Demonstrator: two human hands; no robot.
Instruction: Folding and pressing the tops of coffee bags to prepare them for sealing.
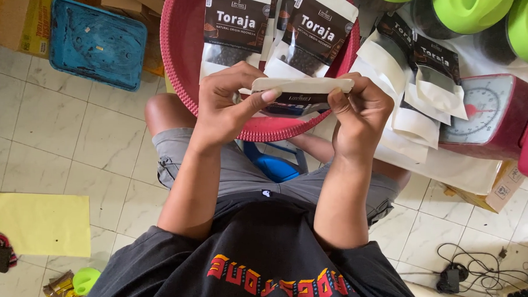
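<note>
1. Head view: gripping a white pouch (302, 91) at chest height, over the near rim of a red basket (179, 50).
2. Left hand (227, 102) pinching the pouch's left end, thumb lying along its top edge, fingers curled shut on it.
3. Right hand (360, 114) clamping the right end, fingers closed around it.
4. Standing in the basket: two filled dark-labelled pouches (237, 22).
5. Lying just right of the basket: more white pouches (418, 84), touching a red kitchen scale (488, 111).
6. Resting on the tiled floor: a blue lid (96, 43) at upper left, a yellow sheet (41, 223) at lower left.
</note>
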